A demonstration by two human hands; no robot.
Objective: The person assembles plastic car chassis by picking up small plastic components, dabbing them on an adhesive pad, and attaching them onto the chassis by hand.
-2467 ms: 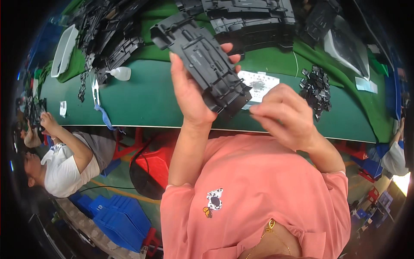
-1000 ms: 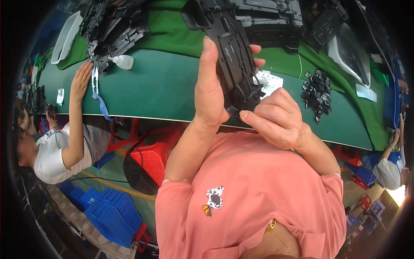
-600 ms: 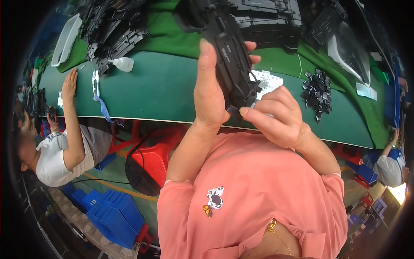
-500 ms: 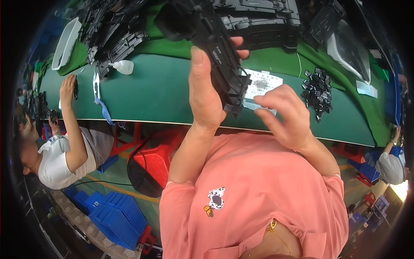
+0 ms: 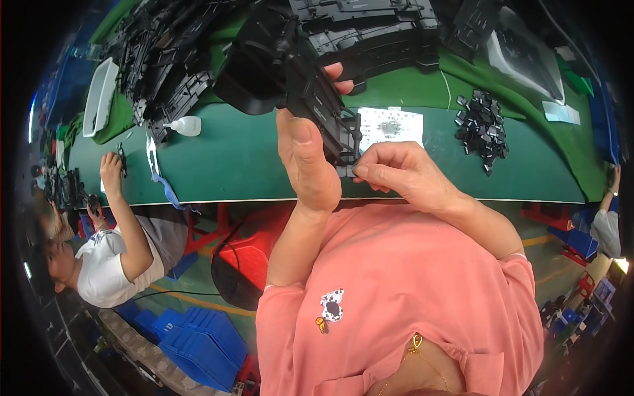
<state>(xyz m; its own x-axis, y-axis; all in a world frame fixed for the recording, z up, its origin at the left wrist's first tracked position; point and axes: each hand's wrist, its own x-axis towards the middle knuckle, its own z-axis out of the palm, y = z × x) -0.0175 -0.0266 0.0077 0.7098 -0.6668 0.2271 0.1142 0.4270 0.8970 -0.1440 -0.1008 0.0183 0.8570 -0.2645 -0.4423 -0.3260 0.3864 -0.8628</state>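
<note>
One black part (image 5: 307,96), left fingers (image 5: 335,70) clamped around it, right fingers (image 5: 375,173) (clear of it moments ago) now pinching its lower end, worktop (image 5: 244,158) edge close, open room leftward

The part (image 5: 316,99) I hold is black, my table (image 5: 231,158) is dark green, and my pink shirt (image 5: 409,264) has a black-and-white spotted picture (image 5: 332,308).

I take this for a factory workshop, at an assembly bench: a long green worktable (image 5: 231,155) crosses my view, with black plastic mouldings (image 5: 165,66) piled along its far side, a heap of small black pieces (image 5: 482,125) toward the right, and one black moulded part (image 5: 312,98) held above it. Around it I see co-workers (image 5: 125,267) on either side, blue crates (image 5: 206,346) and a yellow floor line (image 5: 198,301).
</note>
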